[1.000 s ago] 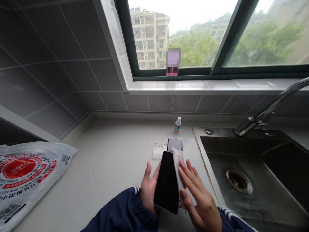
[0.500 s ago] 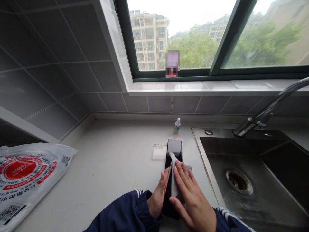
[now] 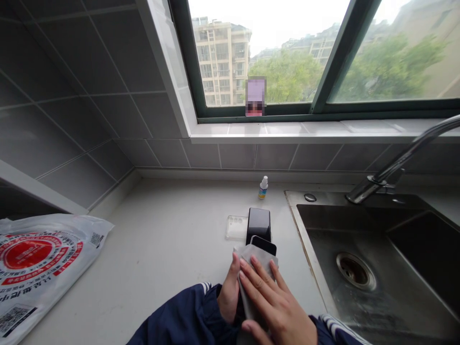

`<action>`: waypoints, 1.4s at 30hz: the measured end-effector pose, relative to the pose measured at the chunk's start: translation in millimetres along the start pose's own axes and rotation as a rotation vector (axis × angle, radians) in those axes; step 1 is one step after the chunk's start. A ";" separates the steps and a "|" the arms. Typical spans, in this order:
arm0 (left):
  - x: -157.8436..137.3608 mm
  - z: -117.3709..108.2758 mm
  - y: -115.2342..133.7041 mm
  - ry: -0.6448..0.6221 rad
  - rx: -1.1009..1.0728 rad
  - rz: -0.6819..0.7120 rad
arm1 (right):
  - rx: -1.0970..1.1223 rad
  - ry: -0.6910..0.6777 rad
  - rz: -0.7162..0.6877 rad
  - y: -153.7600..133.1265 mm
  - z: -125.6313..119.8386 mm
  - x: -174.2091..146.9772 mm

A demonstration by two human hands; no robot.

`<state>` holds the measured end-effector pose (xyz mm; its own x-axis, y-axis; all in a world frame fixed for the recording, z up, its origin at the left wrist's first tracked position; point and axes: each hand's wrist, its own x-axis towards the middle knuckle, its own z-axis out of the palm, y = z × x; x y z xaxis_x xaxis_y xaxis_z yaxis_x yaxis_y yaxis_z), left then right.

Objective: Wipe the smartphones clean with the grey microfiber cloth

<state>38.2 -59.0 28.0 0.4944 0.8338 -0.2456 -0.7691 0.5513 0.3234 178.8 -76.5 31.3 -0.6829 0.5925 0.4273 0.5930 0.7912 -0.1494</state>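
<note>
A black smartphone (image 3: 265,245) is gripped from the left by my left hand (image 3: 229,293), with its thumb along the edge. Over most of its face lies a thin grey cleaning cloth (image 3: 256,253) with a zigzag edge. My right hand (image 3: 275,299) holds this cloth pressed to the phone, fingers long and nearly flat, thumb apart. Beyond the held phone, a second dark, glossy phone-like slab (image 3: 259,224) rests on the counter. Beside it on the left is a clear phone case (image 3: 236,227). The held phone's lower part is hidden by the cloth and my hands.
A small white-capped spray bottle (image 3: 263,188) stands near the back of the white counter (image 3: 161,249). To the right are a steel sink (image 3: 362,244) and a curved tap (image 3: 391,167). A printed plastic bag (image 3: 46,268) lies at the left, below tiled walls and a window.
The cloth has spread flatter over the held phone, whose top end now shows past it. My right hand has shifted slightly left and toward me. The bottle and case stay put.
</note>
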 end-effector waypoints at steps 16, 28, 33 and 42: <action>-0.4 18.7 25.0 0.151 0.014 0.070 | -0.079 0.008 -0.236 2.0 -4.8 5.9; 3.6 15.9 35.3 0.099 -0.046 0.092 | 0.002 0.110 -0.136 -1.2 -5.9 3.4; 3.0 13.1 37.2 0.107 -0.037 0.111 | -0.028 0.077 -0.098 -0.3 -6.5 2.2; -1.3 18.3 31.3 0.165 -0.073 0.082 | -0.107 0.066 -0.250 -0.4 -3.5 6.3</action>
<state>20.9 -42.3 55.2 0.3602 0.8567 -0.3691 -0.8344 0.4728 0.2832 175.7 -73.7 37.1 -0.7864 0.3669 0.4970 0.4535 0.8892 0.0612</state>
